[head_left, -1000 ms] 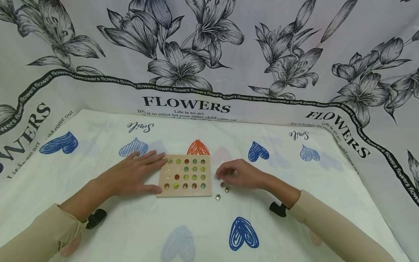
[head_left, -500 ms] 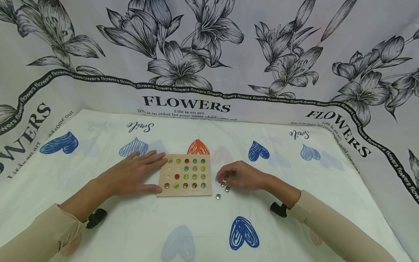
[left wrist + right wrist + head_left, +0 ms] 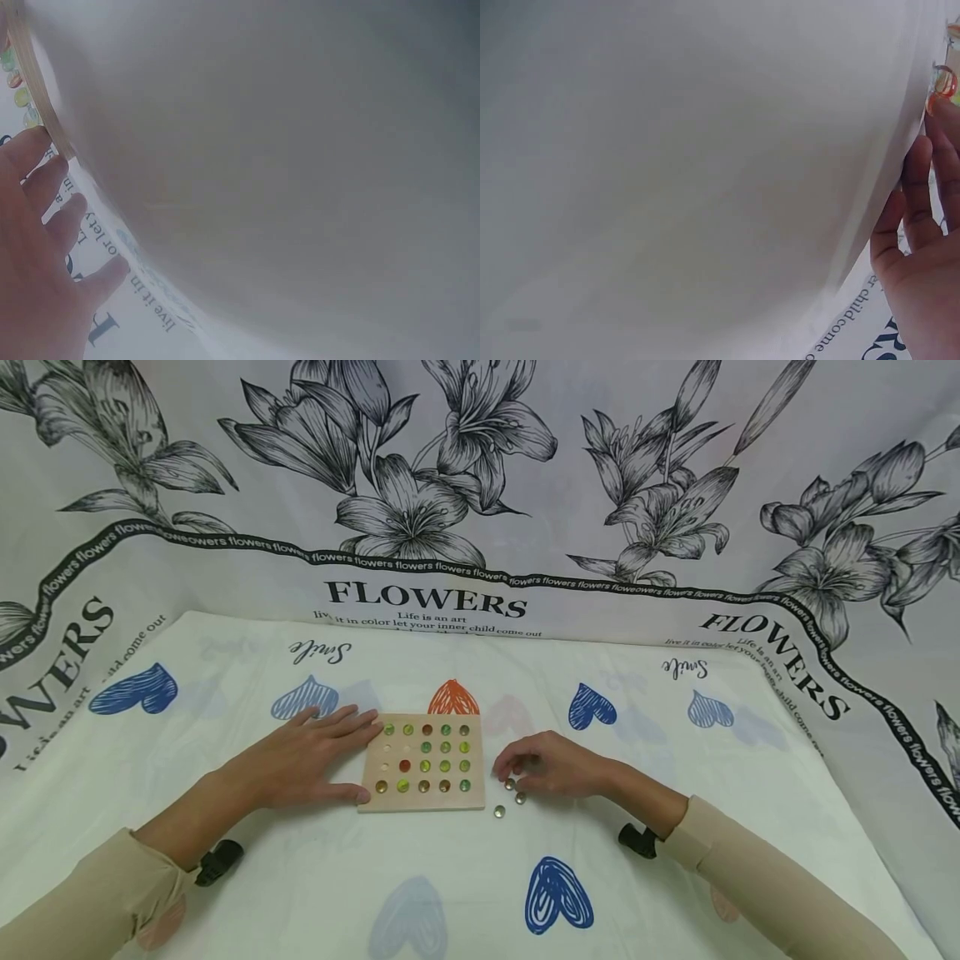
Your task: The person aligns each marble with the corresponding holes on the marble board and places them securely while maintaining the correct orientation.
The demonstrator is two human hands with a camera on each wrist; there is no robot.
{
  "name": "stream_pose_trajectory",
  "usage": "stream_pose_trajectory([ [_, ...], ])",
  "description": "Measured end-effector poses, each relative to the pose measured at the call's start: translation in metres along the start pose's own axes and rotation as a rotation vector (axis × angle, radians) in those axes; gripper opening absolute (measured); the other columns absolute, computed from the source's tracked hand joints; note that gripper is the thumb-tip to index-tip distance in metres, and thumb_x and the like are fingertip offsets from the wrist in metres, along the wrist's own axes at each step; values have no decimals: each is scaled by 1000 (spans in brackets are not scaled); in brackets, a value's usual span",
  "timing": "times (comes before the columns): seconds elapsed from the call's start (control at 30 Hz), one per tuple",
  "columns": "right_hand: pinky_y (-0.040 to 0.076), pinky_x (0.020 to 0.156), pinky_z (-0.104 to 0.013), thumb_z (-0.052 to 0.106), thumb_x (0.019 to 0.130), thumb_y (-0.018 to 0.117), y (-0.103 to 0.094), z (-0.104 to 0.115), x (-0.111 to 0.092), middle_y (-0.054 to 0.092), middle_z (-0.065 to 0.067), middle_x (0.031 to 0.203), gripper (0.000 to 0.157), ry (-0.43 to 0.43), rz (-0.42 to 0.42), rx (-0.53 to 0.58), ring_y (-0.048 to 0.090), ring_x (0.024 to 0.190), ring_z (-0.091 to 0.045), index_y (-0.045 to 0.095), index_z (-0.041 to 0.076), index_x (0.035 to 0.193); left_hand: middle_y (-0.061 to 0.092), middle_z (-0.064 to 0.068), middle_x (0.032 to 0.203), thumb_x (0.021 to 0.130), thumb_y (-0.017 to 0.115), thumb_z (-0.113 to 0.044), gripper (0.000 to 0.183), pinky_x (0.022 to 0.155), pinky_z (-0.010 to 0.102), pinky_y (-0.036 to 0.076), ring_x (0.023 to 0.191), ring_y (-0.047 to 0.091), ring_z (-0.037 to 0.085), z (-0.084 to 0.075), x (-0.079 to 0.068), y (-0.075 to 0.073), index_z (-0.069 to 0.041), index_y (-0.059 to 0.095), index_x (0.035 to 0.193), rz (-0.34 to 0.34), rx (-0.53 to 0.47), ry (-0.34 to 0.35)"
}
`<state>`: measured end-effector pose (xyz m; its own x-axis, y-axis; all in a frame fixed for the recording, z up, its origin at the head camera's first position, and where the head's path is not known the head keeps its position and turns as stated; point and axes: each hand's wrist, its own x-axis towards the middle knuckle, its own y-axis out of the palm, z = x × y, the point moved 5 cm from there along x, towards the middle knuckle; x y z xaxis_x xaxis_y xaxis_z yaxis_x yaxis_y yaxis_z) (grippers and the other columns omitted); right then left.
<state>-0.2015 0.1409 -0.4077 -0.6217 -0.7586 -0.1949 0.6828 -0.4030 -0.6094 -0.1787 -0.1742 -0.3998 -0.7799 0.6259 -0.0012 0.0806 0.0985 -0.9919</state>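
Left hand [image 3: 307, 762] same as 1 s ago: fingers spread, thumb and fingertips at left edge of the pale rectangular wooden board [image 3: 431, 802]. Board basically unmoved, its seated green, yellow, red and brown glass marbles [image 3: 425, 766] unchanged. Small round loose glass marbles [image 3: 499, 811] lie just off its right edge. Right hand [image 3: 555, 764] slightly nearer the person, fingers bent beside them; can't tell if gripping one. Table [image 3: 300, 877]: white heart-print cloth. Behind: white flower-print fabric backdrop [image 3: 555, 535].

Soft light, faint shadows; wrist views dim (rather hazy).
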Motion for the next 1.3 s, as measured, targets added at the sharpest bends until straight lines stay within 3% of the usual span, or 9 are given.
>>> stream_pose_trajectory([
  [0.47,54,88,-26,-1,91,67,-3,3,6,71,7,102,26,-36,-65,-17,62,94,-11,72,13,112,38,4,158,84,47,-81,94,110,68,28,144,35,34,0,0,0,-18,41,153,5,-8,-4],
  [0.93,50,85,-31,4,91,69,-5,24,28,72,6,104,22,-97,-237,-86,61,96,-9,72,11,112,38,3,158,84,47,-82,94,110,68,29,145,34,34,1,-1,2,-18,41,154,3,-1,0],
  [1.3,53,85,-28,4,91,70,6,44,52,72,3,103,22,-157,-260,-87,61,93,-8,71,7,112,37,3,159,84,46,-81,94,110,67,28,145,34,33,2,-1,1,-19,40,154,6,0,0],
])
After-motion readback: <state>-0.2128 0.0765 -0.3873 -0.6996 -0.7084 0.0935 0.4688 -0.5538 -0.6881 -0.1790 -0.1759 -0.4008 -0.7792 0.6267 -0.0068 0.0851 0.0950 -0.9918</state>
